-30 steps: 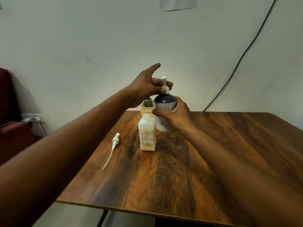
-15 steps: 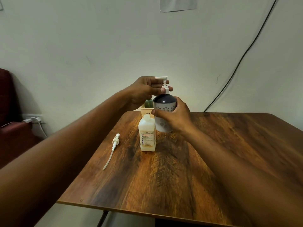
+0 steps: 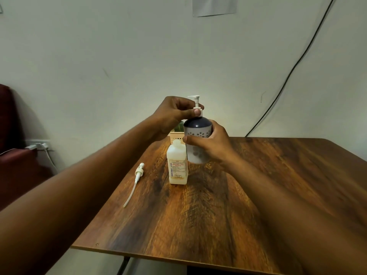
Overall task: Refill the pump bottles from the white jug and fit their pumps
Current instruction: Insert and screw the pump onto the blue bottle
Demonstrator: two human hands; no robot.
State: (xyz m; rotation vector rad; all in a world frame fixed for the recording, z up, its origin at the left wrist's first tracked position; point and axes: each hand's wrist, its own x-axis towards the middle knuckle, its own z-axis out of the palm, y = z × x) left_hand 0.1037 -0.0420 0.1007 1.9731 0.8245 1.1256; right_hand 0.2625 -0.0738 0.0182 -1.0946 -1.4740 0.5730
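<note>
Nearest me on the wooden table [image 3: 208, 225] lies a loose white pump [image 3: 138, 172], its long tube trailing toward me, well to the left of everything else. Next stands a small pale bottle [image 3: 177, 165] with a printed label and no pump in its open neck; I cannot tell how full it is. Just beside it on the right, my right hand [image 3: 210, 144] wraps around the dark-topped bottle [image 3: 196, 133], whose white lower body has a dotted flower pattern; what is inside it is hidden by the opaque wall. Whether its base touches the table I cannot tell. My left hand [image 3: 174, 114] pinches the collar of the white pump head [image 3: 195, 102] sitting in this bottle's neck, thumb in front, the nozzle pointing left. Behind the bottles, mostly hidden by my left hand, a cream basket [image 3: 175, 134] holds something green. A black cable [image 3: 288, 76] runs down the far wall.
</note>
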